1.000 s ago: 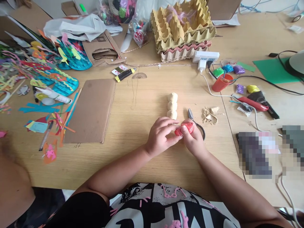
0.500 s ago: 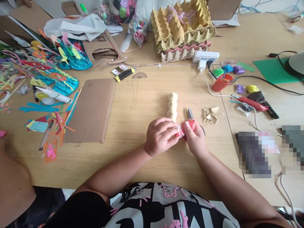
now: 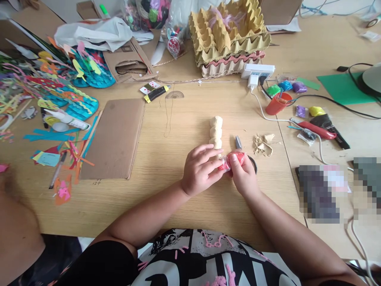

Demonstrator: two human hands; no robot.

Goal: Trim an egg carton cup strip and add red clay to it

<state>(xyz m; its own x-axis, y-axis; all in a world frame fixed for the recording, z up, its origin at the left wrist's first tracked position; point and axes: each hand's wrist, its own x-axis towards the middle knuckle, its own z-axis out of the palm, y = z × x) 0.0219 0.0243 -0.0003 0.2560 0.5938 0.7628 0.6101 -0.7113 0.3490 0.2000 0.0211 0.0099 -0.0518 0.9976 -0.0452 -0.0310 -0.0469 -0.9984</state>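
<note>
Between my hands is a small clear packet of red clay (image 3: 237,158). My right hand (image 3: 245,174) pinches its right part between thumb and fingers. At the packet's left end, my left hand (image 3: 201,171) holds on with its lower fingers and thumb, the upper fingers spread; the thumb is mostly hidden. A pale, lumpy egg-carton strip (image 3: 216,129) lies on the table just beyond my left hand. Scissors (image 3: 238,142) lie partly under my right hand, blades pointing away and one black handle loop showing.
Pale scraps (image 3: 263,145) lie right of the scissors. A cardboard sheet (image 3: 111,139) rests at left beside paper strips. Egg trays (image 3: 229,39) and a power strip (image 3: 258,70) stand behind. At right are an orange cup (image 3: 278,104) and a white cable. Another person's arm (image 3: 18,234) is at lower left.
The upper fingers of my left hand have lifted and spread slightly. The packet and my right hand have shifted very little, with more of the scissors' handle showing.
</note>
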